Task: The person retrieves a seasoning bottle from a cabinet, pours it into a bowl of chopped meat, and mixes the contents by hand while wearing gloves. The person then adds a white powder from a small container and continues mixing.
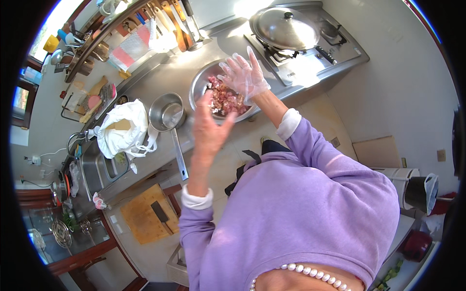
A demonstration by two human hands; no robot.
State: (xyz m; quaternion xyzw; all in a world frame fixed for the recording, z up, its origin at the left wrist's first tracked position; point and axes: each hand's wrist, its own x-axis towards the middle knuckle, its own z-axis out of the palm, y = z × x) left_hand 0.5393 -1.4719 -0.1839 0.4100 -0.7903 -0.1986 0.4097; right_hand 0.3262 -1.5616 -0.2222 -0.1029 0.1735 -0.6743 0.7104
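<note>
A wide stainless steel bowl [197,87] on the metal counter holds reddish-pink ground meat [226,99] with some white bits in it. Over the bowl's far right side, my right hand [247,78] wears a clear disposable glove, its fingers spread and nothing in them. My left hand [211,127] is bare and blurred by motion. Its thumb and fingers are apart at the bowl's near left rim, partly in front of the meat; whether it touches the rim I cannot tell. Left of the bowl stands a steel saucepan [166,112], its long handle jutting over the counter's front edge.
A white plastic bag [125,125] stands beside the sink [105,163]. On the gas stove [282,60] at right sits a wok with a domed lid [287,27]. Utensils [174,25] hang along the wall. A cleaver [160,211] lies on a wooden chopping board [145,222] lower left.
</note>
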